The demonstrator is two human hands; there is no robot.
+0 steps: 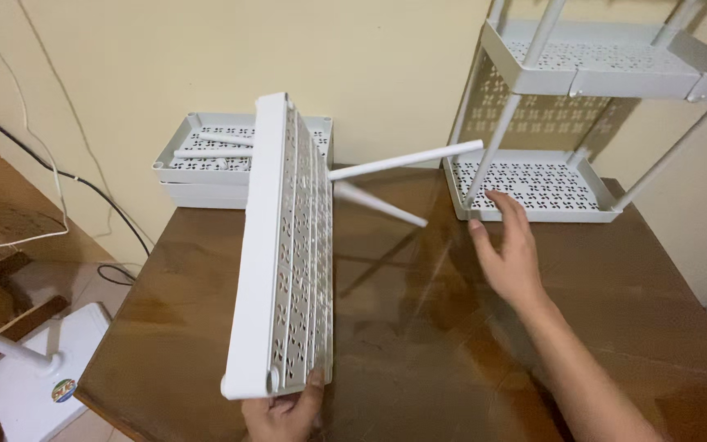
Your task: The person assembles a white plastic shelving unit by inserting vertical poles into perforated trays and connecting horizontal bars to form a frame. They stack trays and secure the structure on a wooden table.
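My left hand (286, 413) grips the near end of a white perforated shelf tray (286, 254), tipped on its long edge over the brown wooden table (419, 344). Two white poles (407, 160) stick out from the tray's far side toward the right. My right hand (511, 250) hovers open above the table, fingers spread, just in front of the bottom tray of an assembled white shelf rack (533, 184). It holds nothing and sits a little right of the pole tips.
Stacked white trays (194, 172) with loose poles lie at the table's back left against the cream wall. The rack's upper tier (607, 61) stands at the back right. A white fan base (38, 376) and cables sit on the floor at left.
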